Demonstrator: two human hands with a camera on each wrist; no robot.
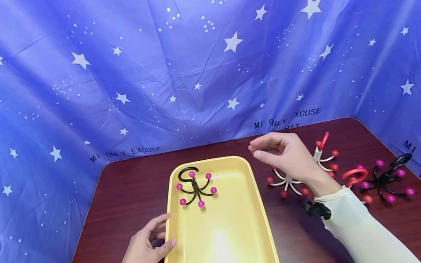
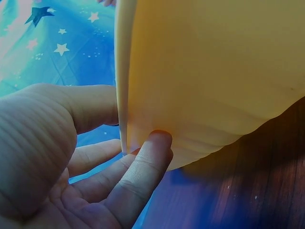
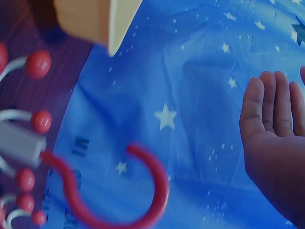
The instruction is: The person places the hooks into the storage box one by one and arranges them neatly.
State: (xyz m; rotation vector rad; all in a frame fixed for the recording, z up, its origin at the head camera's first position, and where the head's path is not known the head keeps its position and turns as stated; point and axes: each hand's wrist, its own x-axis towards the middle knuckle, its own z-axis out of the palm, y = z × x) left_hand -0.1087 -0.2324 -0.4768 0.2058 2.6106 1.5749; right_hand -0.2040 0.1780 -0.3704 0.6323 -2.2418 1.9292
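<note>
A yellow tray (image 1: 221,242) lies lengthwise on the table. My left hand (image 1: 140,252) grips its left rim, thumb over the edge and fingers outside; the left wrist view shows fingers (image 2: 143,176) against the tray's outer wall (image 2: 200,86). Inside, at the far left, sits a black multi-arm hook hanger (image 1: 195,186) with pink ball tips. My right hand (image 1: 284,153) is raised right of the tray, fingers extended, holding nothing. Near it are white multi-arm hangers with red balls, one (image 1: 287,181) partly hidden by the hand. The right wrist view shows a red hook (image 3: 159,191) on one.
Another black hanger with pink balls (image 1: 384,180) lies at the table's right side, beside a red hook (image 1: 354,176). The dark red-brown table (image 1: 120,194) has a rounded back edge. A blue star-patterned curtain (image 1: 189,60) surrounds it at the back and sides.
</note>
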